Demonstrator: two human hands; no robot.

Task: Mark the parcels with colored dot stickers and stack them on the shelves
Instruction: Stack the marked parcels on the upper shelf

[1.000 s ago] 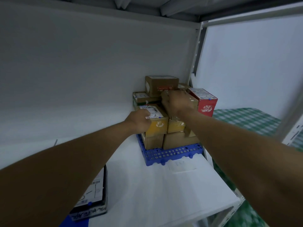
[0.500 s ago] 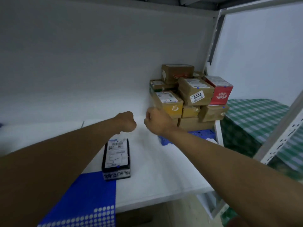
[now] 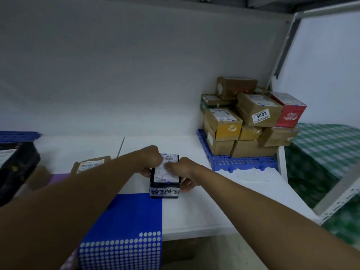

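Note:
A small black parcel (image 3: 164,190) with a white shipping label and a blue dot sticker lies on the white shelf (image 3: 204,211). My left hand (image 3: 151,162) grips its left side and my right hand (image 3: 183,172) grips its right side, fingers curled round the edges. Several stacked parcels (image 3: 251,117), brown, yellow and red, some bearing blue dots, stand on a blue plastic pallet (image 3: 243,162) at the back right. A blue sheet of white dot stickers (image 3: 124,240) lies at the shelf's front edge.
A flat brown parcel (image 3: 90,164) lies at the left behind my left arm. A large black parcel (image 3: 17,164) sits at the far left. A white upright post (image 3: 280,49) bounds the shelf on the right, with a green checked cloth (image 3: 327,145) beyond.
Both hands have drawn back from the stack on the pallet, come down to the black parcel and taken hold of its sides. The view has swung left and down.

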